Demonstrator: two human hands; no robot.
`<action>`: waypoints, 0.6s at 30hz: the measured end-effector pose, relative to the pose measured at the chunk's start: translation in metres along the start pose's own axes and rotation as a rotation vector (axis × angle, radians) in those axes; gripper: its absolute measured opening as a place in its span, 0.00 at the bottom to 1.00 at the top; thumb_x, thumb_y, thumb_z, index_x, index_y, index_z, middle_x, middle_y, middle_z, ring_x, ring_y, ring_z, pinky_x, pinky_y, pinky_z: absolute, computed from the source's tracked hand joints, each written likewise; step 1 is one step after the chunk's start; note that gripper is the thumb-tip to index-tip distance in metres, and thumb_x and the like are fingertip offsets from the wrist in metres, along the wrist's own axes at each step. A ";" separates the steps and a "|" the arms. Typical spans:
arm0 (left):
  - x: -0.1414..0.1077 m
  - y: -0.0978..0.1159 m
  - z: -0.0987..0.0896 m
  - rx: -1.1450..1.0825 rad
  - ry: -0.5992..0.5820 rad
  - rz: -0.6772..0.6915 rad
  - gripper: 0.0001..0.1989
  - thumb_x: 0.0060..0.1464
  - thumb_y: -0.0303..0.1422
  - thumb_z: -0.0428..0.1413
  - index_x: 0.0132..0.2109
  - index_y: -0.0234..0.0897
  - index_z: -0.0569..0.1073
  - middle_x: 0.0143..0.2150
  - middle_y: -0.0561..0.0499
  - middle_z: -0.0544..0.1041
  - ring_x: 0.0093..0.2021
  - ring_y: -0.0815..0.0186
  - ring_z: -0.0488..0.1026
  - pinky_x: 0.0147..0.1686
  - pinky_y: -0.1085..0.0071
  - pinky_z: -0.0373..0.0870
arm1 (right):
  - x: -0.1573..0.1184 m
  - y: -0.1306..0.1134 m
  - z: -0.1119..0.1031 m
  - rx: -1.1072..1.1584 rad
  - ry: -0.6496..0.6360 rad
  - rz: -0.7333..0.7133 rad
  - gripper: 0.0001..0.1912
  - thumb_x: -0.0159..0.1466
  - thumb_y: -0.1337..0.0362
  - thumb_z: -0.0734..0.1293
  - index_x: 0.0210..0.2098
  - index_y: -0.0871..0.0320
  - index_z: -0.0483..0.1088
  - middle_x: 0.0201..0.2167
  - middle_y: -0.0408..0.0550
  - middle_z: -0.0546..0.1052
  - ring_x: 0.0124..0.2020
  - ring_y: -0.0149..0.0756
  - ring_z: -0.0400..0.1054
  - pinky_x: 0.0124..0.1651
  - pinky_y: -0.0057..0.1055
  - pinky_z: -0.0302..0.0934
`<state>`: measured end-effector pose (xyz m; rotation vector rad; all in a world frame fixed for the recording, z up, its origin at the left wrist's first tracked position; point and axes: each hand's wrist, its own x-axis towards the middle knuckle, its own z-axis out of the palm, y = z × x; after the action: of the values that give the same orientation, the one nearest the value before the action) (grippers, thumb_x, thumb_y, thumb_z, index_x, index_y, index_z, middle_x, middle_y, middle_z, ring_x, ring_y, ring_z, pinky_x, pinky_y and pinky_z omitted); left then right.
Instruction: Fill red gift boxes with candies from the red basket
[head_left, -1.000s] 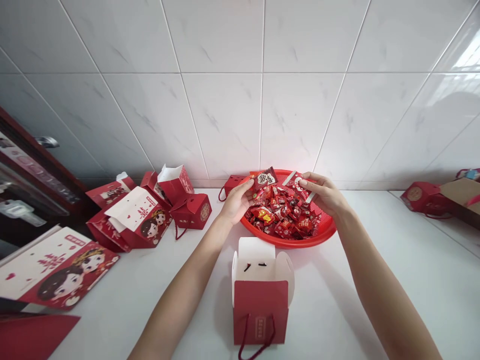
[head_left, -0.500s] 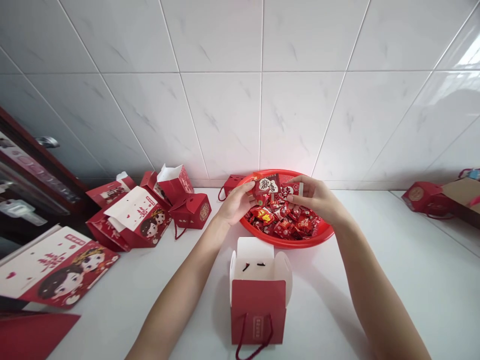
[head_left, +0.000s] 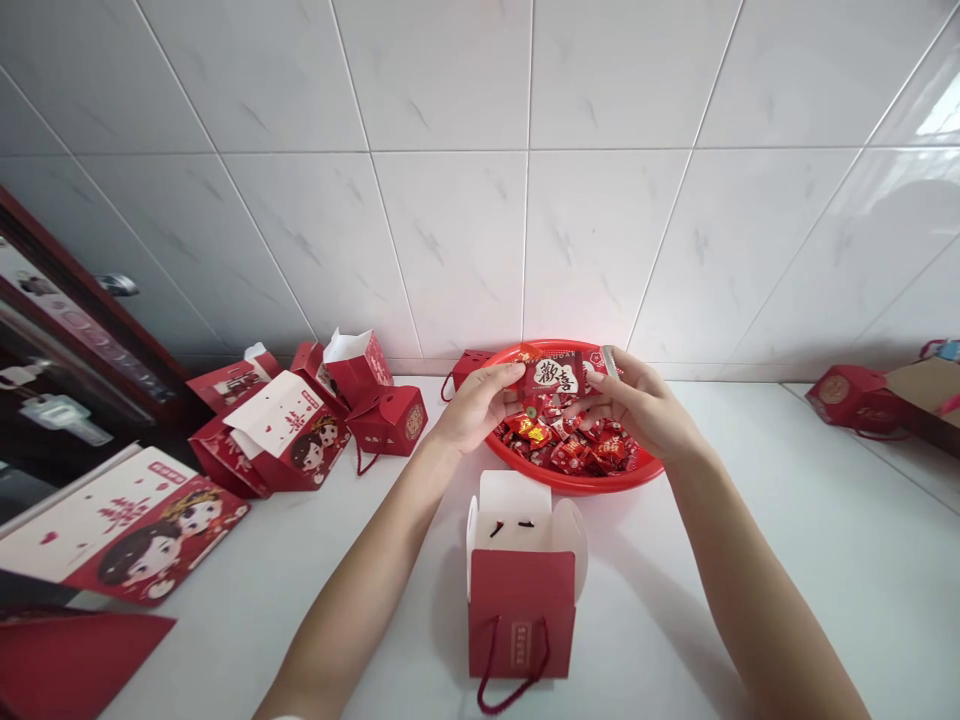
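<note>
Above a red plastic basket of wrapped candies, my left hand pinches the left end of a red packet with white and black lettering. The packet's right end is between the thumb and fingers of my right hand. In front of the basket, nearer to me, an open red gift box stands upright, its white flaps spread and its dark red cord handle hanging at the front. Its white inner back wall shows two dark cord ends.
Several red and white gift boxes stand at the left, with flatter printed ones nearer. A small red box is behind the basket. More boxes sit at the far right. A tiled wall rises behind.
The lettered packet has moved a little to the right and now spans both hands. My right hand has shifted slightly right, and the second lettered packet beside it no longer shows separately.
</note>
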<state>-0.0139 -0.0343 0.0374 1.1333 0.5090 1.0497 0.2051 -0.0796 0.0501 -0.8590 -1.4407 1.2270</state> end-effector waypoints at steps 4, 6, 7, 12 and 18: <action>-0.004 0.004 0.002 -0.041 0.012 -0.021 0.14 0.49 0.41 0.70 0.38 0.36 0.83 0.38 0.47 0.84 0.41 0.60 0.80 0.40 0.69 0.75 | -0.004 -0.008 0.003 0.005 0.054 -0.021 0.17 0.61 0.49 0.75 0.38 0.53 0.70 0.33 0.43 0.79 0.26 0.36 0.76 0.33 0.34 0.73; -0.006 0.008 0.002 0.001 -0.015 -0.013 0.14 0.49 0.42 0.70 0.37 0.36 0.83 0.38 0.47 0.84 0.42 0.59 0.80 0.42 0.68 0.74 | -0.007 -0.012 0.005 -0.016 0.068 -0.021 0.17 0.61 0.49 0.75 0.37 0.53 0.71 0.31 0.43 0.78 0.25 0.35 0.74 0.32 0.34 0.73; -0.008 0.010 0.003 0.030 -0.030 -0.005 0.14 0.49 0.42 0.70 0.36 0.36 0.84 0.38 0.46 0.84 0.43 0.59 0.79 0.43 0.68 0.74 | -0.008 -0.015 0.005 -0.033 0.064 -0.022 0.17 0.61 0.48 0.74 0.37 0.53 0.71 0.30 0.43 0.78 0.25 0.36 0.74 0.32 0.34 0.73; -0.019 0.027 0.002 0.201 -0.059 0.044 0.17 0.49 0.46 0.69 0.33 0.34 0.84 0.36 0.45 0.83 0.41 0.58 0.78 0.43 0.66 0.72 | -0.017 -0.030 0.002 -0.135 -0.005 -0.075 0.15 0.64 0.50 0.73 0.35 0.54 0.72 0.32 0.45 0.78 0.31 0.39 0.76 0.36 0.36 0.73; -0.047 0.062 0.002 0.558 -0.142 0.029 0.13 0.52 0.40 0.67 0.27 0.36 0.82 0.27 0.49 0.78 0.29 0.65 0.71 0.33 0.69 0.67 | -0.038 -0.047 0.013 -0.562 -0.305 -0.141 0.06 0.69 0.61 0.67 0.36 0.53 0.70 0.25 0.41 0.73 0.26 0.34 0.67 0.27 0.30 0.61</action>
<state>-0.0591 -0.0733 0.0867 1.6972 0.6969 0.8637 0.2059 -0.1296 0.0870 -0.9415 -2.1134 0.8780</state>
